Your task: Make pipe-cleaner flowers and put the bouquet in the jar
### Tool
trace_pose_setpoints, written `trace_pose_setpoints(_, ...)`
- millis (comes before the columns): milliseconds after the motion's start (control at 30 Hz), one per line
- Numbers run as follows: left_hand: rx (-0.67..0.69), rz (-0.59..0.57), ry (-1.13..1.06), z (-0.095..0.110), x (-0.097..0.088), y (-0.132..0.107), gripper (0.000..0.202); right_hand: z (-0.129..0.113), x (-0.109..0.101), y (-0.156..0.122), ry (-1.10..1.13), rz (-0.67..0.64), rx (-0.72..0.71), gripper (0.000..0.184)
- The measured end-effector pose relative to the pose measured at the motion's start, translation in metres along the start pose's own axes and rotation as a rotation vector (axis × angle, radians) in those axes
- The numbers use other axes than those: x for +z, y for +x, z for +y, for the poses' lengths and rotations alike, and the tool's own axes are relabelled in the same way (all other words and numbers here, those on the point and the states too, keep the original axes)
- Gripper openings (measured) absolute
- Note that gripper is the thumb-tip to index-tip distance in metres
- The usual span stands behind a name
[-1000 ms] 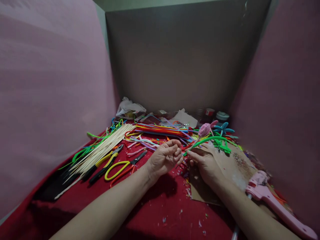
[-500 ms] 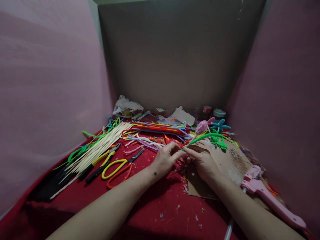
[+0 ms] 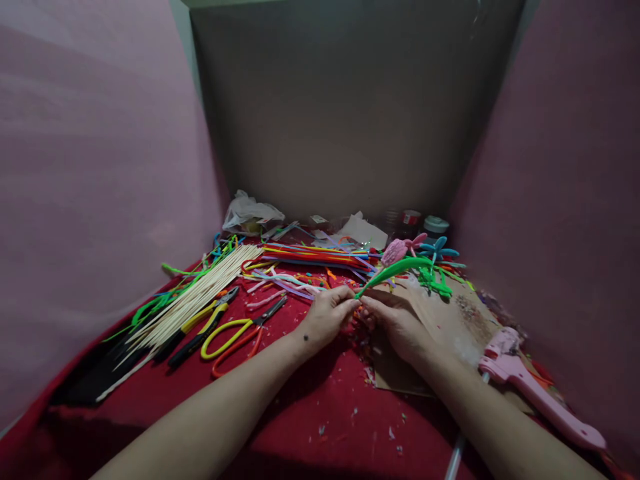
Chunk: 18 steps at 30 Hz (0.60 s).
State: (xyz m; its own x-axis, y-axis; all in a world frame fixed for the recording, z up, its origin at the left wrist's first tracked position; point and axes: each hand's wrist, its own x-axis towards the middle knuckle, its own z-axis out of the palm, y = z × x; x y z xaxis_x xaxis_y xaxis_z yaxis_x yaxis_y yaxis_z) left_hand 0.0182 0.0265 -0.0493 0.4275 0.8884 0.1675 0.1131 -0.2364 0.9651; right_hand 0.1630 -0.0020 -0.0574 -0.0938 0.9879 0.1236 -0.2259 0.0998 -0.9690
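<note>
My left hand and my right hand meet over the middle of the table, fingertips pinched close together. Between them is the lower end of a pipe-cleaner flower, with a pink fuzzy bud and a long green leaf that arches up and right. The bud's stem is mostly hidden behind the leaf and my fingers. Behind the leaf lie bent green pipe cleaners. A piece of brown cardboard is under my right hand.
Bamboo skewers, pliers and scissors lie left. Coloured pipe cleaners stretch across the back. A pink glue gun rests right, its glue stick near my right forearm. Scraps dot the red cloth.
The flower has turned slightly: its bud sits further left and lower, and the green leaf shows broader in front of the stem. Both hands have shifted a little left, still pinching.
</note>
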Motion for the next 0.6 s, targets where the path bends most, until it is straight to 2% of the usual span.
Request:
trace_pose_setpoints(100,-0.163,-0.133,-0.264,0.0018,-0.0012,0.0009,0.021,-0.0024,-0.0002,-0.0011,-0.039,-0.015,-0.018,0.017)
trace_pose_setpoints(233,-0.263,-0.25,-0.519,-0.0004,-0.0032,0.0012,0.025,-0.0078,0.0022,-0.0019,-0.041,-0.034,0.013,0.02)
trace_pose_setpoints(367,-0.357,-0.358,-0.731,-0.0021,-0.0059,0.0017,0.023,-0.0038,0.0006,0.0011,0.085,-0.045,0.073,0.022)
trace_pose_setpoints(500,-0.355,-0.401,-0.733,-0.0018,-0.0071,0.001,0.022,0.0,-0.0035,0.0036,0.147,-0.081,0.112,0.022)
trace_pose_setpoints(600,-0.318,-0.378,-0.599,-0.0001,-0.0063,0.0002,0.027,-0.0043,-0.0031,0.0024,0.094,-0.071,0.06,0.022)
